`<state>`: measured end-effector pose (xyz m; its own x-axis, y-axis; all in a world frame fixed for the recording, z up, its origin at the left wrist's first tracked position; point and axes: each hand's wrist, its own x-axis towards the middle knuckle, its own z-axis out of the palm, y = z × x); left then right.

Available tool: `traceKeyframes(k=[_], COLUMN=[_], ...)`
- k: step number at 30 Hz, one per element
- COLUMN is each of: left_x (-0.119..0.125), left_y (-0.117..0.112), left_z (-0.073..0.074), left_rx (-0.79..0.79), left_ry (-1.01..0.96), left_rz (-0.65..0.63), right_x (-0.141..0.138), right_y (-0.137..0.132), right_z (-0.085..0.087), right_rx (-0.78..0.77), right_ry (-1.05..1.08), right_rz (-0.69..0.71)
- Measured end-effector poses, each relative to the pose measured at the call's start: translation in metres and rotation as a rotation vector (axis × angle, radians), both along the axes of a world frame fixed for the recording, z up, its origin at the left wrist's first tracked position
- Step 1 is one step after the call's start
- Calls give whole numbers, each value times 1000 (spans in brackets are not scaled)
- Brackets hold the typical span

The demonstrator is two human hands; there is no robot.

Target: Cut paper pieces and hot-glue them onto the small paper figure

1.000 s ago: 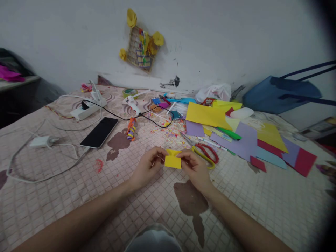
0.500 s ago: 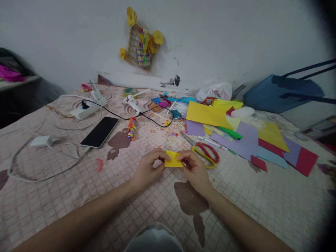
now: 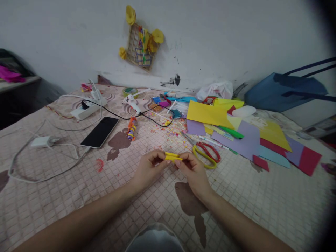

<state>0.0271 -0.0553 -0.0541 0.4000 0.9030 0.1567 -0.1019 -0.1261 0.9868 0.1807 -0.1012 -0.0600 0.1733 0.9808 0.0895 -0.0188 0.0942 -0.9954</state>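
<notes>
A small piece of yellow paper (image 3: 172, 158) is pinched at both ends, its near edge curled or folded up toward the far edge. My left hand (image 3: 150, 168) grips its left end between thumb and fingers. On the right end, my right hand (image 3: 193, 172) does the same, thumb pressed on the near side. Just beyond my right hand lies a pair of scissors (image 3: 207, 154) with red and yellow handles, blades pointing away to the left. Coloured paper scraps (image 3: 172, 131) are scattered past my hands.
Coloured paper sheets (image 3: 244, 140) and a green pen-like item (image 3: 231, 132) lie at right. A glue gun (image 3: 132, 104), an orange-and-purple paper roll (image 3: 131, 128), a phone (image 3: 99, 132), a charger (image 3: 42, 141) and a power strip (image 3: 89, 107) with cables occupy the left. A blue bag (image 3: 286, 91) stands far right.
The yellow paper, flatter and facing me before, is now curled or folded into a narrow strip. Both thumbs have moved inward along its near edge.
</notes>
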Motion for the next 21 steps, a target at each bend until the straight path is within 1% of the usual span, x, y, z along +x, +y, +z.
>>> traceKeyframes(k=[2,5,9,14,21], left_x=[1,1,2,3,4], left_y=[-1,0,0,-2,-2], left_z=[0,0,0,3,2], left_rx=[-81,-160,-214,-234,-206], left_ry=[-18,-35,-49,-51,-48], left_rz=[-21,-35,4,22,72], right_x=[0,0,0,-2,-2], right_y=[0,1,3,3,3], right_z=[-1,-1,-1,1,-1], right_rx=[-10,-14,-12,-24,-46], right_ry=[-1,1,4,99,42], right_rz=[-4,2,8,25,62])
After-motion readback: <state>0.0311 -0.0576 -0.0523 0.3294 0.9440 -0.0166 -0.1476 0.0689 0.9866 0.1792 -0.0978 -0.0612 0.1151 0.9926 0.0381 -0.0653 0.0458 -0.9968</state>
